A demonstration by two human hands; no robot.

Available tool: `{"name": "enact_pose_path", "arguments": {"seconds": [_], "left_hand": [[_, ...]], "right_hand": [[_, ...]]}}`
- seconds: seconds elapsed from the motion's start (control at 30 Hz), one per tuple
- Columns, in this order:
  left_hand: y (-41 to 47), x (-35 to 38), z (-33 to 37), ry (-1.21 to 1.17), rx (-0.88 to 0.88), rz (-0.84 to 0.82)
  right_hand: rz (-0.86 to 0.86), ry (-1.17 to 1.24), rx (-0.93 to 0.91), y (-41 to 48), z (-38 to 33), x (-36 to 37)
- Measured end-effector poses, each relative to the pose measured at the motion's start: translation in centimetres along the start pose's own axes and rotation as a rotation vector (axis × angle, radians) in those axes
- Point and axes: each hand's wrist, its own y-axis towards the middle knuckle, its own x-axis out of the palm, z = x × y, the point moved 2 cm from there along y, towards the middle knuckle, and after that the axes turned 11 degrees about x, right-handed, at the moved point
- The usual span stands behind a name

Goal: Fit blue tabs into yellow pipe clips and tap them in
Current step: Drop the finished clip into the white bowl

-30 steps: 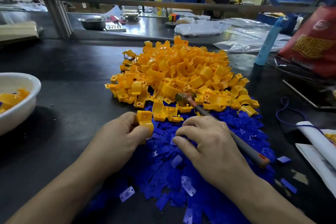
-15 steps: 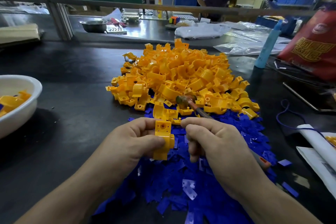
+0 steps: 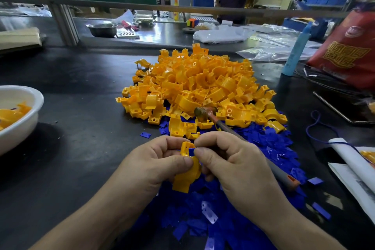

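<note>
My left hand (image 3: 154, 165) grips a yellow pipe clip (image 3: 187, 174) upright above the blue heap. My right hand (image 3: 233, 166) pinches a blue tab (image 3: 191, 150) against the clip's upper flange, and the small hammer (image 3: 205, 112) runs under its palm, with the rusty head lying on the yellow parts. A big pile of yellow clips (image 3: 203, 87) lies beyond my hands. A spread of blue tabs (image 3: 263, 148) covers the dark table beneath and to the right of them.
A white bowl (image 3: 20, 128) with some yellow clips stands at the left edge. A blue bottle (image 3: 296, 46), a red bag (image 3: 345, 50), plastic bags and papers (image 3: 355, 168) crowd the right side. A person stands behind the far bench.
My left hand lifted the clip and turned it upright. My right hand came up from the blue tabs and now presses one against the clip.
</note>
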Motion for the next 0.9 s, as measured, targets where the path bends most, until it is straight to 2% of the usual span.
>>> {"name": "enact_pose_path", "arguments": {"seconds": [0.27, 0.47, 0.7, 0.8, 0.9], "left_hand": [[0.13, -0.17, -0.45, -0.07, 0.025, -0.005], [0.17, -0.21, -0.54, -0.058, 0.063, 0.025], [-0.05, 0.1, -0.33, -0.061, 0.108, -0.017], [-0.09, 0.24, -0.3, -0.081, 0.121, -0.026], [0.01, 0.42, -0.27, -0.056, 0.124, -0.038]], "right_hand": [[-0.023, -0.069, 0.004, 0.03, 0.26, 0.06], [-0.02, 0.067, 0.095, 0.37, 0.56, -0.45], [0.055, -0.176, -0.061, 0.03, 0.01, -0.06], [0.068, -0.182, -0.07, 0.09, 0.09, 0.03], [0.05, -0.089, -0.025, 0.15, 0.39, 0.09]]}}
